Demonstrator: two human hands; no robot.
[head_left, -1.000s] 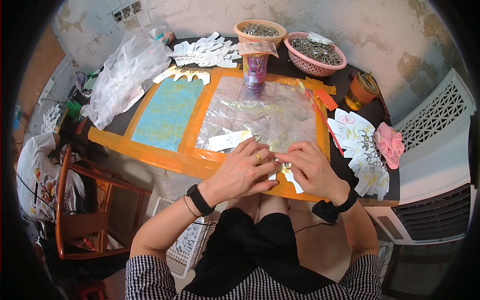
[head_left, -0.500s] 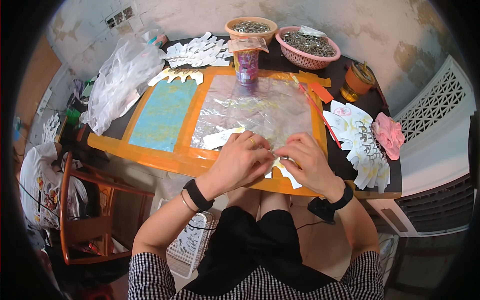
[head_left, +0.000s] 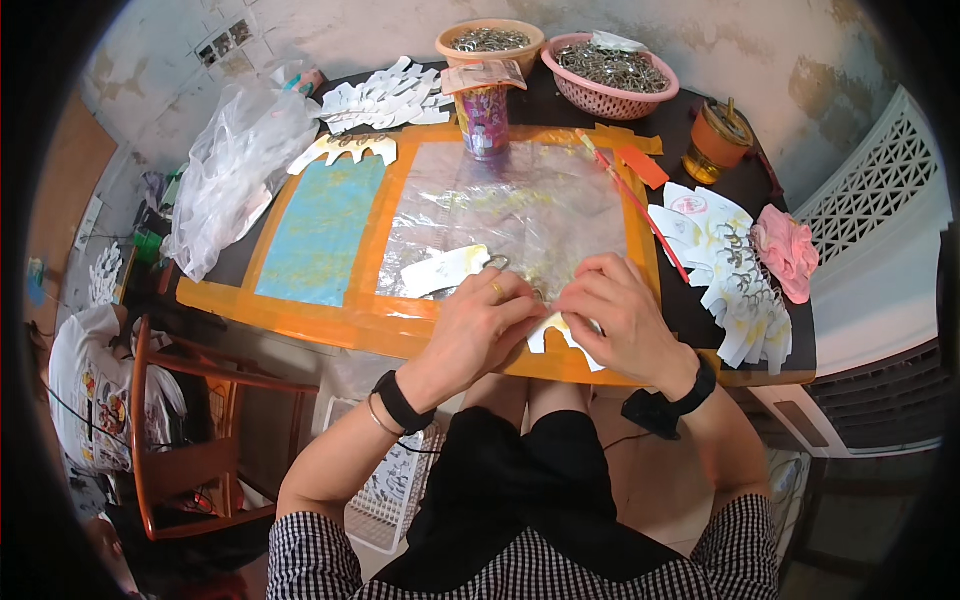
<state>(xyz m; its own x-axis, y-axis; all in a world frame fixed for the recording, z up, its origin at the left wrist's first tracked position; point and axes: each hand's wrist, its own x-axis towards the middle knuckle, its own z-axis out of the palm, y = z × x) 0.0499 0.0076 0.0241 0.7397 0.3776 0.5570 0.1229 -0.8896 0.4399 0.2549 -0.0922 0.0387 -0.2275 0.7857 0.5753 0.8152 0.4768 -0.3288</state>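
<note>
Brimming pink basket [head_left: 607,104] of metal pieces [head_left: 612,70]

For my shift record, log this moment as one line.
Left hand: at scalloped white piece | Right hand: same piece | Grip: partly hidden | Nearby: white strip, red stick

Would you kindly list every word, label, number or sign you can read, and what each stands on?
None can be read.
Purple cup: print too small to read.
White piece at right: red mark, too blurred.
White garment at left: coloured print, too small.
</note>
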